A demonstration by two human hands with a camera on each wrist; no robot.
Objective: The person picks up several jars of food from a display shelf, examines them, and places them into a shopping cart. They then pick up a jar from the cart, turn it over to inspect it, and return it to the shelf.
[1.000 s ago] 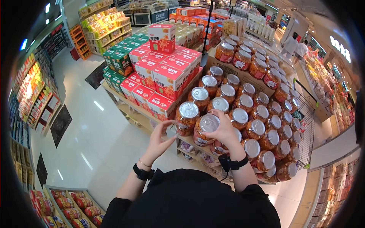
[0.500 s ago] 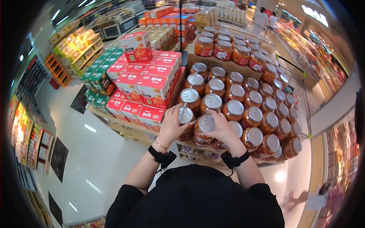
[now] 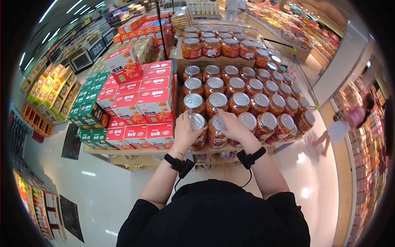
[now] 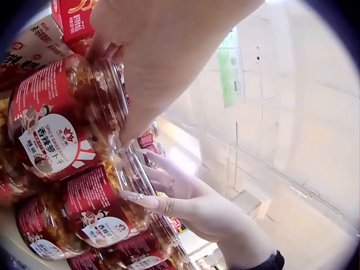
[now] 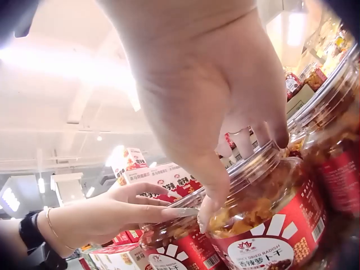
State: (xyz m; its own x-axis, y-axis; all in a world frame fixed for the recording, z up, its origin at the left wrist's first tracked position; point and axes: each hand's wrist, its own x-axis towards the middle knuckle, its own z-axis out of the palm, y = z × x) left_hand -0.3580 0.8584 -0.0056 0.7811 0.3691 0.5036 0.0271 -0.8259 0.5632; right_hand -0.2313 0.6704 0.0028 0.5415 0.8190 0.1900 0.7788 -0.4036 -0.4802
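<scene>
My left hand (image 3: 184, 131) grips the top of a clear jar of spicy dried radish (image 3: 198, 122) at the front left corner of the jar display, thumb on the near side and fingers on the far side. Beside it, my right hand (image 3: 237, 129) spans the silver lid of the neighbouring jar of spicy dried radish (image 3: 215, 136). That jar's red label (image 5: 270, 247) shows in the right wrist view, with the thumb against the jar's shoulder. In the left wrist view the left hand's jar (image 4: 42, 124) stands close to the right hand's jar (image 4: 98, 205).
Rows of similar jars (image 3: 240, 101) fill the display behind and to the right. Red and white boxes (image 3: 154, 99) are stacked at left, green boxes (image 3: 90, 115) beyond them. A wire cart (image 3: 298, 70) stands at right; a person in pink (image 3: 356, 117) is farther right.
My left hand has moved from beside the front left jar onto its top. The right hand stays on its jar. The view has turned right, and a person has come into sight there.
</scene>
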